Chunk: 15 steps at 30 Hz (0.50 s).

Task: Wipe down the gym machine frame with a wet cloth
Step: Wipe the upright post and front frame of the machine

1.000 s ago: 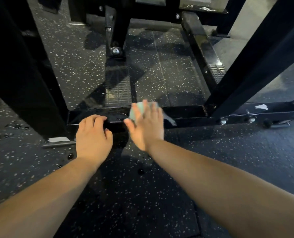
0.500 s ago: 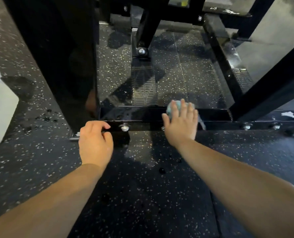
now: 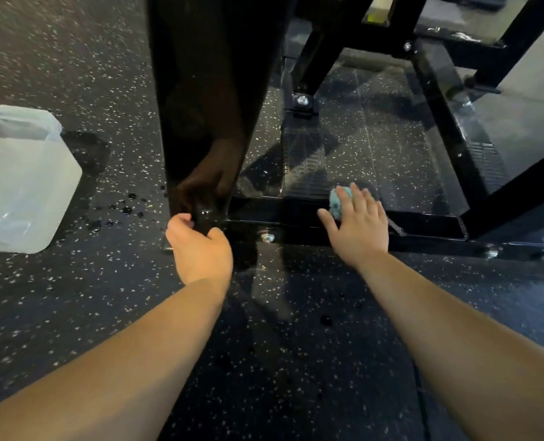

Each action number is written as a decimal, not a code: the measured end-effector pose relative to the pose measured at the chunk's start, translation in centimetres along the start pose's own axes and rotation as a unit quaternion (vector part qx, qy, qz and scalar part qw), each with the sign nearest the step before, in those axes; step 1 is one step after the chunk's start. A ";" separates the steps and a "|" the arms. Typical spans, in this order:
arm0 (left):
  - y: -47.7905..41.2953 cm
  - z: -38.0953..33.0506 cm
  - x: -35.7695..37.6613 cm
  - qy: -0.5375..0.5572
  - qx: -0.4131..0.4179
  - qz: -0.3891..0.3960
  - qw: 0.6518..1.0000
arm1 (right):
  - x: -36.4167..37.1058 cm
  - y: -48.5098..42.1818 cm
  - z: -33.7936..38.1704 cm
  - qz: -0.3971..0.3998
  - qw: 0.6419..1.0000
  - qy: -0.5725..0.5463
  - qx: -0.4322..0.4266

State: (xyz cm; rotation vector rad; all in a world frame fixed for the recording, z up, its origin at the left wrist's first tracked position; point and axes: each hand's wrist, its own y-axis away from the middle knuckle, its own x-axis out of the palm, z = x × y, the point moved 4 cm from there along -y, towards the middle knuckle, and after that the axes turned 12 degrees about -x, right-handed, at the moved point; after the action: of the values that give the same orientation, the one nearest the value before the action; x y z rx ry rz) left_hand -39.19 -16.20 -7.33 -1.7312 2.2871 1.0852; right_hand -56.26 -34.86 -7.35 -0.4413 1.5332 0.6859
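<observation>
The black gym machine frame has a low crossbar running across the floor. My right hand lies on that crossbar with straight, spread fingers and presses a crumpled teal cloth against it; most of the cloth is hidden under my palm. My left hand is at the foot of the wide black upright, thumb and fingers curled round its lower corner. The glossy upright reflects that hand.
A translucent plastic water container stands on the speckled rubber floor at the left, with water drops beside it. A bolt sits on the crossbar's front. Slanted frame beams cross at the right, and a bolted centre post stands behind.
My left hand has shifted left along the crossbar to the upright's foot and now grips it. The view swung left, bringing the water container in. My right hand stays pressing the cloth on the crossbar.
</observation>
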 end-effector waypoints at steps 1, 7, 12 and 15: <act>0.0 0.0 -0.1 0.001 0.000 0.003 1.000 | 0.1 0.1 0.2 -0.002 1.000 -0.002 0.022; 0.4 -0.2 -0.5 -0.026 0.048 0.009 0.998 | 1.5 -0.3 15.5 -0.025 0.988 0.023 -0.150; 0.6 -1.0 0.1 -0.099 0.096 0.023 0.990 | 2.1 0.7 11.0 -0.065 0.967 0.019 -0.245; 1.8 -0.9 2.0 -0.137 0.159 0.086 0.974 | 2.6 1.8 0.2 -0.126 0.987 -0.007 -0.096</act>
State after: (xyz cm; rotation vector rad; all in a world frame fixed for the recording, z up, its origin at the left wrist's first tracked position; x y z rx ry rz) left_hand -41.17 -18.14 -6.62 -1.2052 2.3107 0.8583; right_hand -57.47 -33.07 -9.69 -0.7613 1.3725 0.6380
